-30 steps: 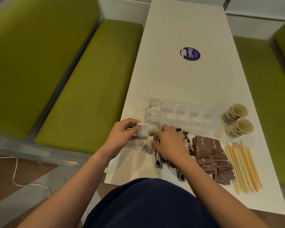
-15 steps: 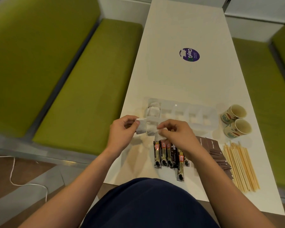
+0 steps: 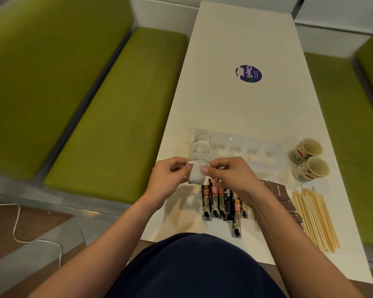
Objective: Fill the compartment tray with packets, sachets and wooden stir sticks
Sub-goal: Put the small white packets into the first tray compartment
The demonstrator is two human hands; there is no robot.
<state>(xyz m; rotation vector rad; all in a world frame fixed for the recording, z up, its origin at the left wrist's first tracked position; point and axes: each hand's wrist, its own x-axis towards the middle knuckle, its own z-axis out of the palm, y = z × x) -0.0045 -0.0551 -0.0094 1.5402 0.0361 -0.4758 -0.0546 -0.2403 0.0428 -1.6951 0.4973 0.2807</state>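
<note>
A round purple sticker on the desk reads "ClayGo"; the smaller print beside it is too fine to read. The dark coffee stick sachets carry "GRANULES" along their length under an orange "Great Taste" label. The topmost of the brown packets appears to read "Brown Sugar".

Brown sachets partly under right forearm, tray dividers blurred

Both bare forearms reach forward from the lower edge of the view and converge. The left hand and right hand nearly meet, fingers curled. Each pinches the upper edge of the white sachets between thumb and forefinger.
</note>
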